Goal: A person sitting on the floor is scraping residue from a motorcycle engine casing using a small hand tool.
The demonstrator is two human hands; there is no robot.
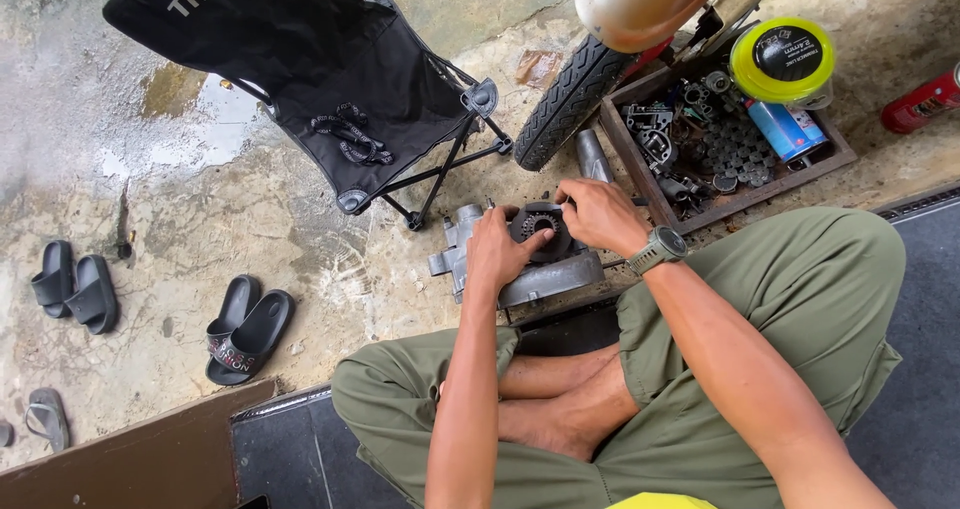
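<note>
Grey cast-metal engine casing (535,274) with a dark round toothed clutch part (540,227) seated in its top is lying on the concrete floor (200,219), just in front of the person's crossed legs in olive trousers (800,299). The casing's long axis is running roughly left to right across the view, tilted a little, with the round part near its middle. The left hand (497,252) is lying on the casing's near left side, fingers wrapped loosely over the rim of the round part, bracing it. The right hand (598,214), with a grey wristwatch (657,250) on its wrist, is coming over from the far right side, fingertips pinched on something small at the round part's upper edge; what it is pinching is too small to tell. Both hands are touching the piece, so neither is clearly nearer.

Just beyond the right hand a shallow wooden tray (640,174) is holding dark metal parts, a blue can (785,129) and a yellow-rimmed round tub (782,59). A motorcycle tyre (570,99) is standing behind the casing, a black folding chair (330,79) to the left, and black slide sandals (245,329) are lying farther left.
</note>
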